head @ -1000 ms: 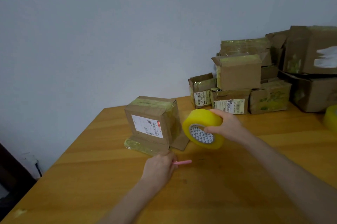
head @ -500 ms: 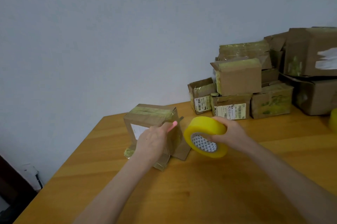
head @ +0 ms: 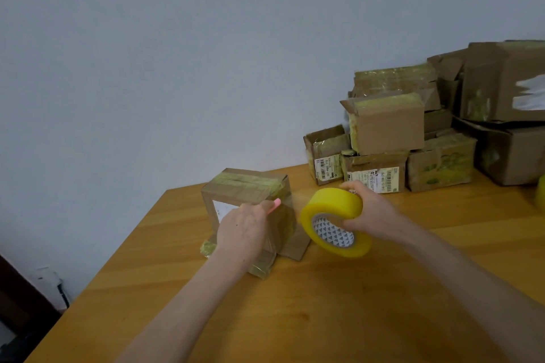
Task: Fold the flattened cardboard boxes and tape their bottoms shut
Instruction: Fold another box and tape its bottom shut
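A small cardboard box (head: 250, 185) stands on the wooden table (head: 324, 303), its upper face covered with yellowish tape and its lower flaps spread out on the tabletop. My left hand (head: 244, 230) is in front of the box's near side and grips a thin pink tool (head: 275, 204), whose tip sits at the box's upper right edge. Just right of the box, my right hand (head: 368, 209) holds a big yellow tape roll (head: 334, 222) in the air. A clear strip of tape runs from the roll to the box.
Several taped cardboard boxes (head: 386, 123) are stacked against the wall at the back right. A second yellow tape roll (head: 540, 194) shows at the right edge. The table's left edge runs diagonally, with dark objects on the floor beyond it.
My left hand has lifted from the tabletop with the pink tool and come up against the box's near side. The tape roll has stayed just right of the box.
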